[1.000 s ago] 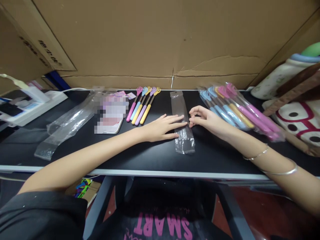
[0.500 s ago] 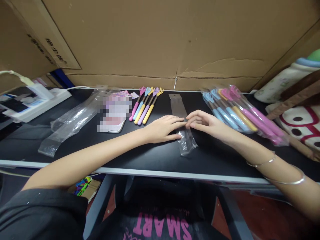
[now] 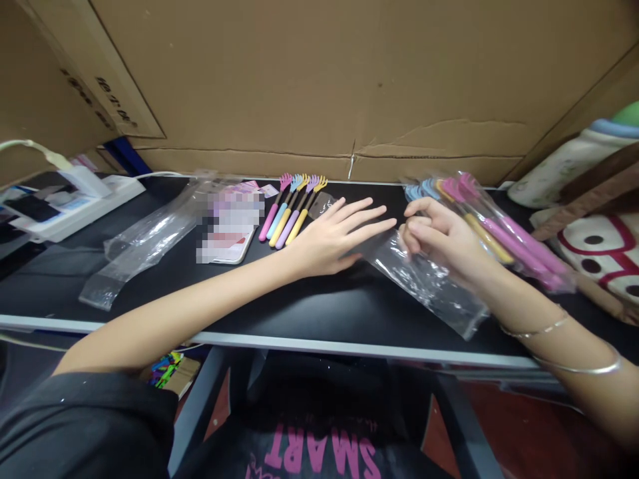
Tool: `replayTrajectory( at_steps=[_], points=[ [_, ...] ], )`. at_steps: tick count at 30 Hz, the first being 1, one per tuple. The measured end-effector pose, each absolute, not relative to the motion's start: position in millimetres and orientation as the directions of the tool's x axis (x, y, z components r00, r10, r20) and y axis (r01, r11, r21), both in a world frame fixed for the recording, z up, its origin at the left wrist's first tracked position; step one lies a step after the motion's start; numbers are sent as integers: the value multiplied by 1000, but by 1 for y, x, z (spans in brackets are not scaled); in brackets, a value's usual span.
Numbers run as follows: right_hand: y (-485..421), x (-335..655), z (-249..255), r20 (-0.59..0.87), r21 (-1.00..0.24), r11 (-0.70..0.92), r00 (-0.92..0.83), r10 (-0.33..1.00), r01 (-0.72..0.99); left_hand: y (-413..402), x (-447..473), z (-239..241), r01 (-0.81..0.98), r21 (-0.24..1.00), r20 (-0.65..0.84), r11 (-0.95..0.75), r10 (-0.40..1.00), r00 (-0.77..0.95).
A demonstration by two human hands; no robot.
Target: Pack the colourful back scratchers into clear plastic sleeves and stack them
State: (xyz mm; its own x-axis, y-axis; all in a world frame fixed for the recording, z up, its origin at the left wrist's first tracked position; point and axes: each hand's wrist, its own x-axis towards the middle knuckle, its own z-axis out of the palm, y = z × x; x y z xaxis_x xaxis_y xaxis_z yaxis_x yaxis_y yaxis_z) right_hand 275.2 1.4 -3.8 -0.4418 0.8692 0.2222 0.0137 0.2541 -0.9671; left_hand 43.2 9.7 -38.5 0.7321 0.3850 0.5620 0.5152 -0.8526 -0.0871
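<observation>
Head view: right hand [image 3: 439,243] pinches clear bag [image 3: 424,283], left hand [image 3: 334,239] flat, spread, covering bag's far end.

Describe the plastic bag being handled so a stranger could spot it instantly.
On the black table, look right of centre, where the right hand pinches a clear empty sleeve bag. Unlike the bag pile at left or the filled pack behind, it slants off the table.

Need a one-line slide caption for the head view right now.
Right hand pinches a clear plastic sleeve above the black table; left hand lies flat beside four pastel back scratchers.
</observation>
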Motion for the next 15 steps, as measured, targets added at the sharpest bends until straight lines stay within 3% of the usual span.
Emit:
replayTrajectory(
  at_steps=[7,12,15],
  points=[
    [1,284,9,188,-982,157,-508,841,-104,8,36,-12,495,-240,585,-835,283,760],
    [22,288,1,139,-989,147,-310,941,3,7,21,13,665,-197,609,-720,442,659],
    [39,279,-13,140,-961,212,-344,929,180,8,4,18,765,-131,634,-630,540,553]
  ],
)
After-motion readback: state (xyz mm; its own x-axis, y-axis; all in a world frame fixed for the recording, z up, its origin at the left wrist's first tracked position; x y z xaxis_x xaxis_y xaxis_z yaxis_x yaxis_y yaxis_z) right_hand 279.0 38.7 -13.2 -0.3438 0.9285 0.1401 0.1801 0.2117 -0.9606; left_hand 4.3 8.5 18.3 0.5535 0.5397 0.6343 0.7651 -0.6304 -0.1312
